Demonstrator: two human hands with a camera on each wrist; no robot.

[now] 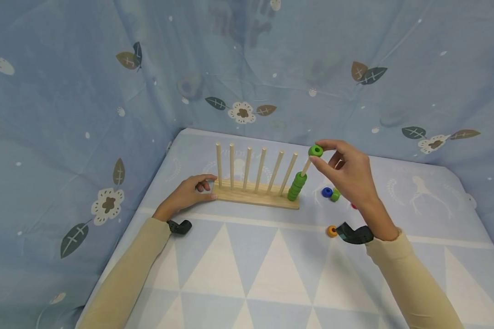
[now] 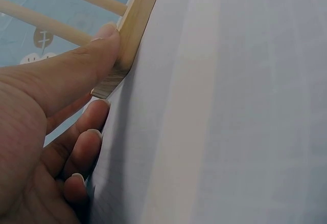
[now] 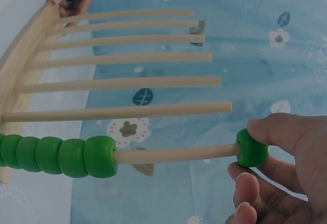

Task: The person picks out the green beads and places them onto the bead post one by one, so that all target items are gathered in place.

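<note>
My right hand (image 1: 351,171) pinches a green bead (image 3: 253,150) between thumb and fingers. In the right wrist view, that bead sits at the tip of the rightmost wooden peg (image 3: 176,155). Several green beads (image 1: 297,186) are stacked at the foot of the same peg, and a bare stretch of peg separates them from the held one. The other pegs on the wooden rack carry no beads. At the rack's left end, my left hand (image 1: 189,191) grips the base (image 1: 251,197), its thumb (image 2: 97,50) on the front edge and its other fingers curled behind or below.
Right of the rack lie a blue bead (image 1: 327,192), a green-yellow bead (image 1: 335,195) and a red bead (image 1: 354,206) partly hidden by my right hand. An orange bead (image 1: 331,231) lies nearer me. Blue patterned cloth (image 1: 243,82) hangs behind and left of the table.
</note>
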